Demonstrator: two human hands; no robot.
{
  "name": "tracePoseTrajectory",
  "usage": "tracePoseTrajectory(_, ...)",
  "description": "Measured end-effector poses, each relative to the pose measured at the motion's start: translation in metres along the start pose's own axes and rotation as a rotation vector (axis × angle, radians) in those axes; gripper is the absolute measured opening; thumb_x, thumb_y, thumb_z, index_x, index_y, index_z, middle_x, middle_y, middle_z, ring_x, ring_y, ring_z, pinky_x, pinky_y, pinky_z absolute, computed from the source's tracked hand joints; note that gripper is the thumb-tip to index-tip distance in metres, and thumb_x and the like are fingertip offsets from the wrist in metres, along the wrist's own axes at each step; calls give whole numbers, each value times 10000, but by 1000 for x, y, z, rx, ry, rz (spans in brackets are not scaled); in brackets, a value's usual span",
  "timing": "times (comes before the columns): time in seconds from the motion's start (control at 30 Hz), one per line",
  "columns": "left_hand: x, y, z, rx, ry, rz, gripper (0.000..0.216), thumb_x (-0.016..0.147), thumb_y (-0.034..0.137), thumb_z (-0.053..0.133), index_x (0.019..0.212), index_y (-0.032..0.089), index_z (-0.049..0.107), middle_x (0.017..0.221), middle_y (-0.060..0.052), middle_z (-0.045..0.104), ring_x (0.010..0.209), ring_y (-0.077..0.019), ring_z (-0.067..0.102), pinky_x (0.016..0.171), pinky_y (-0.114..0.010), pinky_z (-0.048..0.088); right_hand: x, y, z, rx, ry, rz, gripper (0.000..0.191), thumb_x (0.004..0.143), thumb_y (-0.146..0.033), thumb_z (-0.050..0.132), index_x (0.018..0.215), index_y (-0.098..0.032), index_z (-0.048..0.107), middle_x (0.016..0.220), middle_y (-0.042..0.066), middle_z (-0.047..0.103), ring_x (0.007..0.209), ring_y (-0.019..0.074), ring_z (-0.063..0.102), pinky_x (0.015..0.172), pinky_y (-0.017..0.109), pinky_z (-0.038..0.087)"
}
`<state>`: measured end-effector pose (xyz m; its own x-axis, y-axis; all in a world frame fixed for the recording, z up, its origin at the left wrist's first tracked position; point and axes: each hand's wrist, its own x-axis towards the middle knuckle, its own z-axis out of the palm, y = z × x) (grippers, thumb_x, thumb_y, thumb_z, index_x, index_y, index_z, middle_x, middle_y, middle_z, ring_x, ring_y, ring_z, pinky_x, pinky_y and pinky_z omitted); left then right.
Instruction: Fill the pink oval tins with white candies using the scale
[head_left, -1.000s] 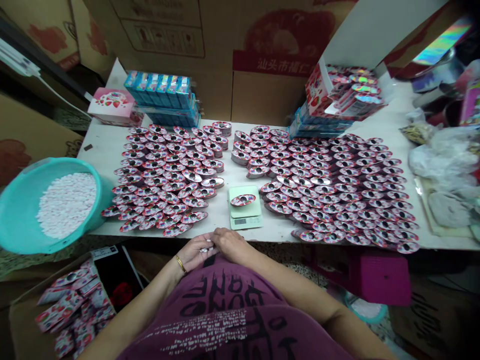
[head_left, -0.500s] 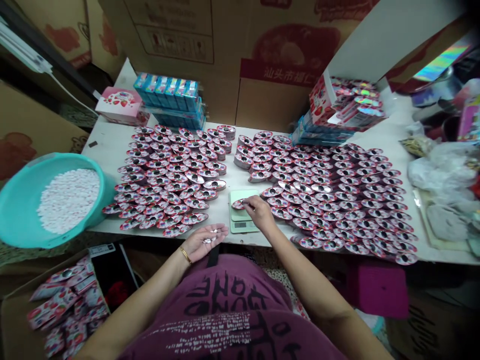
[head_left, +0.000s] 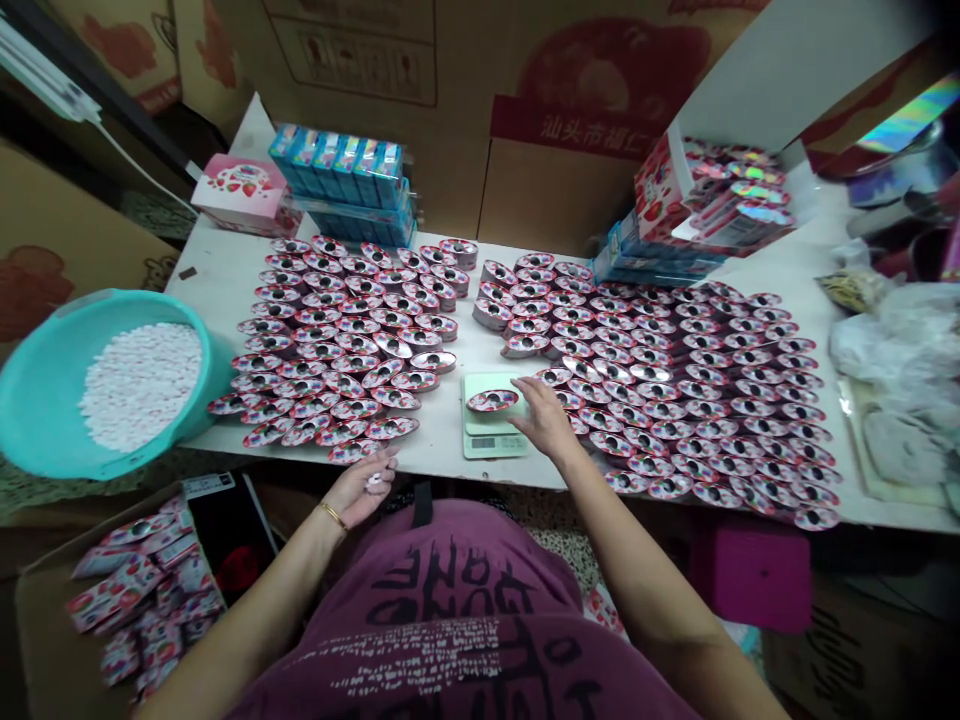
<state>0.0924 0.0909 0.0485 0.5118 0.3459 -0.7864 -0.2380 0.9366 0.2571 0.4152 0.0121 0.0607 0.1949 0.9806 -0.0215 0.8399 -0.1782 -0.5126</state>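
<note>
A small red-and-white printed packet [head_left: 492, 401], its oval top facing up with a dark hole in the middle, stands on a pale green digital scale [head_left: 495, 444]. My right hand [head_left: 544, 418] is at the packet's right side, fingers apart and holding nothing; I cannot tell if a fingertip touches it. In the half-curled palm of my left hand [head_left: 362, 487], at the table's front edge, lie a few small white candies [head_left: 374, 482]. Similar packets stand in a left group [head_left: 337, 350] and a right group [head_left: 675, 400], either side of the scale.
At the left, a turquoise basin [head_left: 45, 400] holds a heap of white candies [head_left: 142, 385]. Blue boxes [head_left: 352, 185], a pink box [head_left: 241, 195] and an opened carton of packets [head_left: 664, 195] stand at the back. Below left is a cardboard box of filled packets [head_left: 150, 600].
My right hand has let go of the packet on the scale and drawn a little to the right. My left hand has moved left and curled more around the white candies.
</note>
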Motion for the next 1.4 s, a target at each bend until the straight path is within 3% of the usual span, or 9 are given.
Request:
tracePoseTrajectory(0.2,-3,-3,-10,14,47,5,226,698,-8,504,904,76,540,685,-27,495,471,-11,414,330,-78,268,11,-5,13,-63,-92,-18,586,685,-231,574,1233,-184,372,1212,107,409,1101,234,376,890,394,340)
tracePoseTrajectory(0.3,-4,-5,-18,11,74,10,231,688,-4,518,902,78,547,687,-25,498,465,-9,413,327,-82,265,15,-13,13,-101,-134,-15,477,713,-172,523,1181,-181,430,1156,95,455,1031,219,414,854,361,359)
tracePoseTrajectory(0.4,-5,-6,-27,4,106,7,234,686,4,529,909,73,551,694,-31,505,468,-9,419,332,-84,267,22,-34,11,-128,-143,-40,360,754,-139,455,1110,-187,485,1061,72,510,958,201,432,820,320,368)
tracePoseTrajectory(0.63,-2,0,-37,-13,147,18,233,690,-7,510,905,60,567,658,-31,506,441,-8,406,324,-88,260,41,-92,19,-174,-193,-106,333,771,-190,463,1103,-206,468,1035,74,507,945,209,419,747,288,387)
tracePoseTrajectory(0.87,6,7,-43,9,198,17,168,681,-8,526,833,45,571,615,-21,497,413,-1,392,307,-82,239,39,-102,81,45,-253,-71,297,778,-181,446,1073,-171,480,1024,78,514,954,175,457,827,301,387)
tracePoseTrajectory(0.97,13,9,-48,44,212,-15,173,678,-7,532,840,44,563,614,-21,500,418,-6,406,303,-82,240,36,-105,99,135,-229,-77,388,767,-185,458,1153,-167,427,1129,88,474,1036,170,435,874,311,373)
tracePoseTrajectory(1.1,20,11,-53,95,192,-51,253,669,-14,539,915,45,548,628,-21,511,429,-14,432,300,-85,249,3,-79,75,136,-54,-62,425,786,-209,431,1209,-195,385,1192,91,439,1101,177,396,906,341,353)
tracePoseTrajectory(1.23,20,11,-56,119,165,-65,297,647,-21,561,932,63,553,631,-13,517,433,-17,445,303,-86,268,-55,-19,21,-135,231,188,297,816,-253,381,1081,-196,503,1055,107,494,1010,224,424,852,406,350)
tracePoseTrajectory(1.4,10,5,-47,171,173,-102,278,632,-5,587,897,81,575,623,-18,534,448,-33,472,312,-94,284,-75,37,-6,-510,46,294,232,784,-241,449,975,-206,575,1051,102,487,932,238,400,759,366,332)
